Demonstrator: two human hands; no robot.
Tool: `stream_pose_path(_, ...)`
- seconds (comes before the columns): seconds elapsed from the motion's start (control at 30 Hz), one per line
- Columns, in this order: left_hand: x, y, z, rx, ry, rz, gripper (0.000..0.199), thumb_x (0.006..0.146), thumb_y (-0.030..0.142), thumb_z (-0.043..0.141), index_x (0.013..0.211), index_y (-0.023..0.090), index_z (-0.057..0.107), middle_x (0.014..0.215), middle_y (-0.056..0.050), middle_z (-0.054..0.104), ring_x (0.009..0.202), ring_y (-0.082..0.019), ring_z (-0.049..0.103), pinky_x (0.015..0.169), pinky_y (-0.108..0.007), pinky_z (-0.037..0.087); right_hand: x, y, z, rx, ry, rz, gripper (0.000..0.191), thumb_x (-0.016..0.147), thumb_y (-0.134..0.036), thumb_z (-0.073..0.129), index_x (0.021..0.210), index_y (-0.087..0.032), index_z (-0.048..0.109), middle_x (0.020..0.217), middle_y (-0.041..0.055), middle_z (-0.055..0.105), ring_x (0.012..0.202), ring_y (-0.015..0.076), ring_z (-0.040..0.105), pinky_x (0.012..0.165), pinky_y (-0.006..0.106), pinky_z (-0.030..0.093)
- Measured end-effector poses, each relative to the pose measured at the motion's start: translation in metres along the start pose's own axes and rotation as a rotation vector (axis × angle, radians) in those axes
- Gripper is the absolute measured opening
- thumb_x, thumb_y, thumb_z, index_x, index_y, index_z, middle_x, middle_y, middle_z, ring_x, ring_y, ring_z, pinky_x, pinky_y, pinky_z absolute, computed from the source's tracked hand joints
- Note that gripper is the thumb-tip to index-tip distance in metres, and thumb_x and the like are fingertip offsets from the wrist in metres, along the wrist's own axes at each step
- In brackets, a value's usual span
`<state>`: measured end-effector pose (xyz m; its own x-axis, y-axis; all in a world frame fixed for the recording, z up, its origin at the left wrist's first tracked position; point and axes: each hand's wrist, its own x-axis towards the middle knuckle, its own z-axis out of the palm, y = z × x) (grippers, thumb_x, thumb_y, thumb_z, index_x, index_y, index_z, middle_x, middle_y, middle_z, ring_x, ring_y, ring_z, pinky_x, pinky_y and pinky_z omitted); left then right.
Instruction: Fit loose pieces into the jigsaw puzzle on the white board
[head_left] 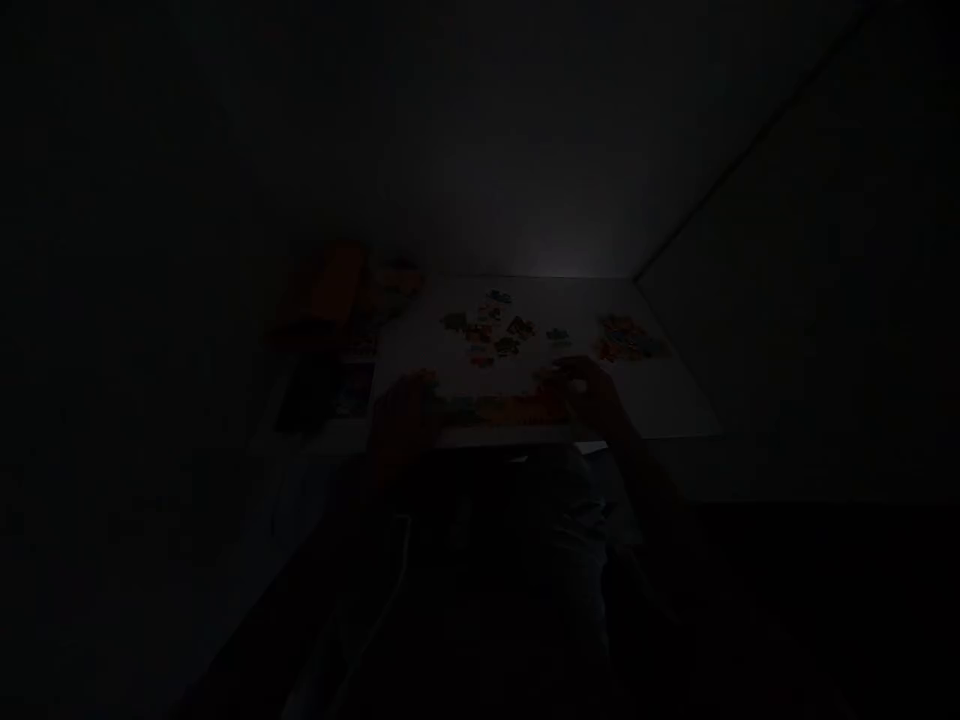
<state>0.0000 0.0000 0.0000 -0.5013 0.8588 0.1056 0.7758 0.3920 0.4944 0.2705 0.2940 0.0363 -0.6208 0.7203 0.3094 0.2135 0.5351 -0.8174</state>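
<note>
**A:** Head cam shot, and it's badly underexposed, so bear with me. My read: the left hand sits at the near edge of a white board, and the right hand is further along that edge. Between them runs a strip of orange and green jigsaw pieces. Are the fingers gripping anything, or just relaxed? Can't tell, way too dark.

**B:** Where's everything else?

**A:** Loose jigsaw pieces are scattered mid-board, plus a clump of red and teal pieces toward the right side.

**B:** What could go wrong from here?

**A:** A wrist or sleeve dragging across the board could knock that strip out of line, since both hands are right by it. Anything nudged over the near edge could drop off. In light this dim, similar colours could also get mixed up.

**B:** And the surface and room?

**A:** The board seems to lie on a pale tabletop. An orange box and a dark flat object sit left of it, and a dim wall rises beyond.
</note>
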Motion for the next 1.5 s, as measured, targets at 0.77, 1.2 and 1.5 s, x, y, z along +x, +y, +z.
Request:
stream_pose_path(0.77, 0.2, 0.004, 0.022, 0.233, -0.273, 0.311, 0.077, 0.115, 0.062, 0.087, 0.186, 0.04, 0.07, 0.197, -0.013, 0.06, 0.19, -0.045, 0.046, 0.156, -0.063, 0.034, 0.156, 0.085, 0.048, -0.491, -0.525, -0.215, 0.061, 0.102, -0.063, 0.104, 0.158, -0.043, 0.091, 0.149, 0.0139, 0.084, 0.143, 0.0472, 0.08, 0.13, 0.074, 0.057)
stream_pose_path(1.2, 0.211, -0.011, 0.002, 0.139, -0.167, 0.332, 0.066, 0.102, 0.068, 0.096, 0.152, 0.027, 0.085, 0.155, -0.017, 0.078, 0.145, -0.044, 0.074, 0.13, -0.057, 0.06, 0.156, 0.109, 0.043, -0.465, -0.404, -0.313, 0.059, 0.097, -0.081, 0.1, 0.131, -0.033, 0.091, 0.148, 0.0167, 0.082, 0.142, 0.0502, 0.073, 0.127, 0.077, 0.052)
stream_pose_path(1.5, 0.212, -0.014, 0.017, 0.1, -0.148, 0.367, 0.065, 0.102, 0.057, 0.101, 0.159, 0.031, 0.083, 0.165, -0.016, 0.076, 0.154, -0.041, 0.072, 0.136, -0.061, 0.058, 0.161, 0.116, 0.042, -0.516, -0.153, -0.249, 0.075, 0.101, -0.094, 0.09, 0.133, -0.026, 0.086, 0.151, 0.0271, 0.08, 0.145, 0.0554, 0.072, 0.125, 0.077, 0.049)
